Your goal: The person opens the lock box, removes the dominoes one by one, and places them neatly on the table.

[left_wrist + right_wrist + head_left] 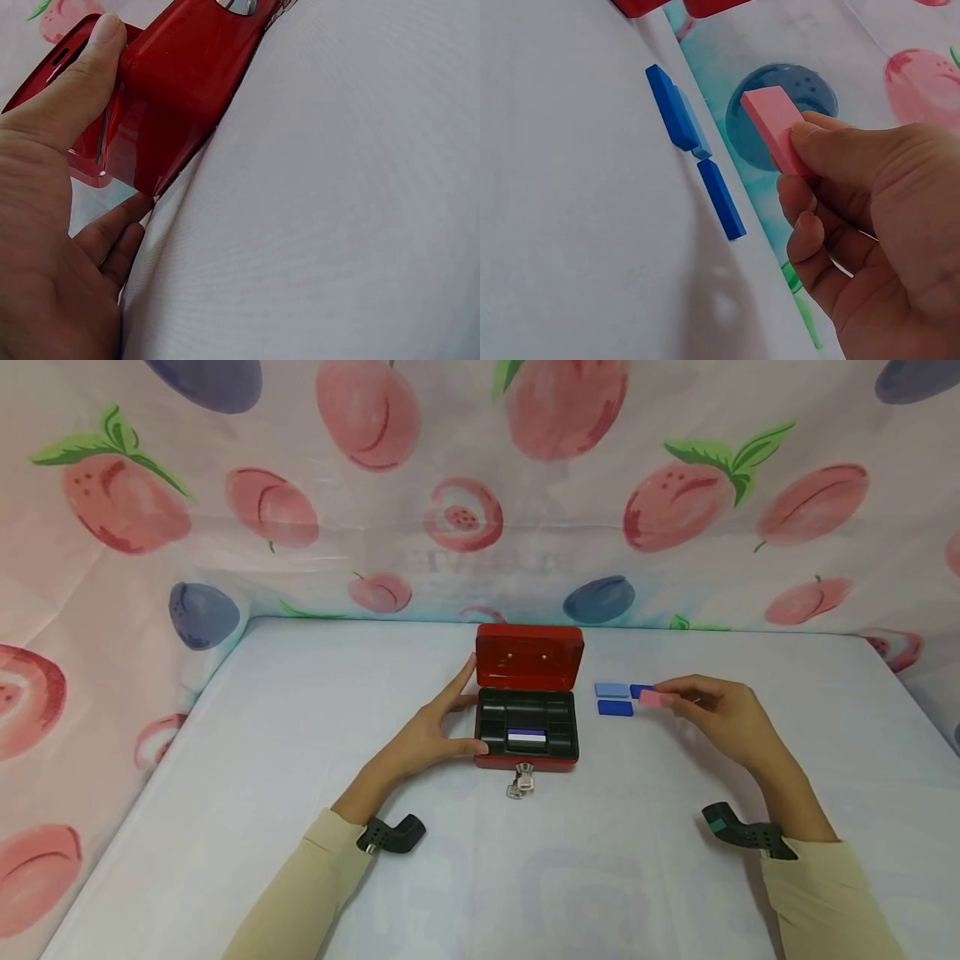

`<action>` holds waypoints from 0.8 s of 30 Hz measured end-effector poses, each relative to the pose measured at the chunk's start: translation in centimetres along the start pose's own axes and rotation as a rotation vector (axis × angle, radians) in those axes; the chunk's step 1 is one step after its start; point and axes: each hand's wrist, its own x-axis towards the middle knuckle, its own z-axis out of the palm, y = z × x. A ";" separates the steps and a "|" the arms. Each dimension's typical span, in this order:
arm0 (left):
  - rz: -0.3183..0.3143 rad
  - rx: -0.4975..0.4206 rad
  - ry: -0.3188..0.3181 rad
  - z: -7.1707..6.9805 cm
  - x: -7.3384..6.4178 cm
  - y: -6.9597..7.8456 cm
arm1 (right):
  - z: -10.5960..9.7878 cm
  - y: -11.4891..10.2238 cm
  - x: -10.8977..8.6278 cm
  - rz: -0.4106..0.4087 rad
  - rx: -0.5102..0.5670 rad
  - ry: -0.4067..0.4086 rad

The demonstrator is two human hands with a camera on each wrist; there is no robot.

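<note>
A small red cash box (526, 763) stands with its lid (529, 657) up, showing a black tray (491, 710) with compartments. At its left side is my left hand (438, 727), thumb on the front left corner, one straight finger reaching the lid. In the left wrist view the thumb lies over the red cash box (172, 97). My right hand (716, 710) pinches a pink block (774, 124) between thumb and fingers, above the table. Near it lie a light blue block (611, 690) and two dark blue blocks (615, 708). A purple-and-white piece (527, 737) sits in the tray's front middle compartment.
Keys (519, 783) hang at the lock on the box's front. A white cloth (450, 877) covers the table. Behind it rises a fruit-printed curtain (540, 527). Each wrist wears a black camera mount, the left mount (393, 835) and the right mount (738, 831).
</note>
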 end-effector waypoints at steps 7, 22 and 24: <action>-0.007 0.005 -0.001 0.0 -0.1 0.2 | 0.4 0.8 -0.1 0.029 -0.001 -0.001; -0.026 0.005 0.001 0.0 -0.2 0.3 | 0.6 1.3 0.0 0.058 -0.024 -0.068; -0.028 0.006 0.001 0.0 -0.2 0.2 | 0.7 1.5 0.0 0.070 -0.010 -0.081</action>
